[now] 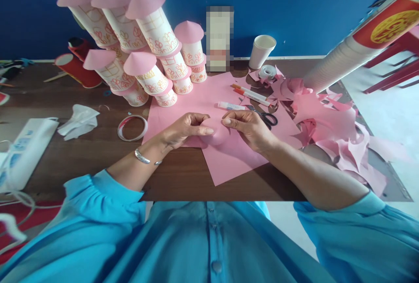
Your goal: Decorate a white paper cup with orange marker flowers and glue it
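Note:
A small pink paper piece (215,134), rounded in outline, is held between both hands above pink sheets (225,165) on the brown table. My left hand (193,129) pinches its left side between thumb and fingers. At its upper right edge, my right hand (244,126) is closed in a pinch on the same piece. Just beyond the hands lie a white glue stick (231,106), black-handled scissors (270,119) and orange-and-white markers (252,95).
Decorated paper towers (160,34) with pink cone tops stand at the back left. A tape roll (132,127) lies left of my left hand. Pink scraps (340,121) and a long stack of cups (343,49) are at right. A white cup (262,52) stands behind.

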`<action>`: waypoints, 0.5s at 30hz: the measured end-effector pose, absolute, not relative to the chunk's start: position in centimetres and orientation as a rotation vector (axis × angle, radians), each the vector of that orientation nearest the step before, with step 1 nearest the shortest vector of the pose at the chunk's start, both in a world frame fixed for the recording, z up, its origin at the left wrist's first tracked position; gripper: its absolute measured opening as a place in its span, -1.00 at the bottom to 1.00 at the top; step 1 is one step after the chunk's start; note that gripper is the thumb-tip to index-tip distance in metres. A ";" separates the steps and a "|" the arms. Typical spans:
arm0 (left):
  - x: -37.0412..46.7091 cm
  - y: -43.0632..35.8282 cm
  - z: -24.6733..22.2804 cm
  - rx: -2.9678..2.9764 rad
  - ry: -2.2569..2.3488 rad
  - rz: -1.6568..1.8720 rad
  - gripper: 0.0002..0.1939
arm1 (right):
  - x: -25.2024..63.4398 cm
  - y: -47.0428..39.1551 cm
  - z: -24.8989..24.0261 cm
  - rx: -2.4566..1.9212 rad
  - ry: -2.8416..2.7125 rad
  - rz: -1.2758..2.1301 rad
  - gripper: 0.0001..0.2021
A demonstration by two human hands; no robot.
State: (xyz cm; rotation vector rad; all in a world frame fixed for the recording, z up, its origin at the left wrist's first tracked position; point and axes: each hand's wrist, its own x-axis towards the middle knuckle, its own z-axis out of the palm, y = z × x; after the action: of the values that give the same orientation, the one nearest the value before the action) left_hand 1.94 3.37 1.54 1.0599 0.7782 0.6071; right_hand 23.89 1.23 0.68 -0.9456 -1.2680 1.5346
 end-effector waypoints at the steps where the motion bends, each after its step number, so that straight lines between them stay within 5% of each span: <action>1: 1.9 3.4 1.5 1.056 0.776 0.608 -0.70 | 23.9 1.2 0.7 -0.939 -1.271 1.539 -0.63; 15: 1.7 3.4 1.3 0.999 0.778 0.615 -0.70 | 23.8 1.3 0.4 -0.970 -1.089 1.674 -0.49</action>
State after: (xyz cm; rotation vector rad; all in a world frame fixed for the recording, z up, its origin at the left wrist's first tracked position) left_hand 1.72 3.44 1.31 0.9989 0.7781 0.6155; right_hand 23.79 1.34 0.40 -0.9703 -1.0890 1.6744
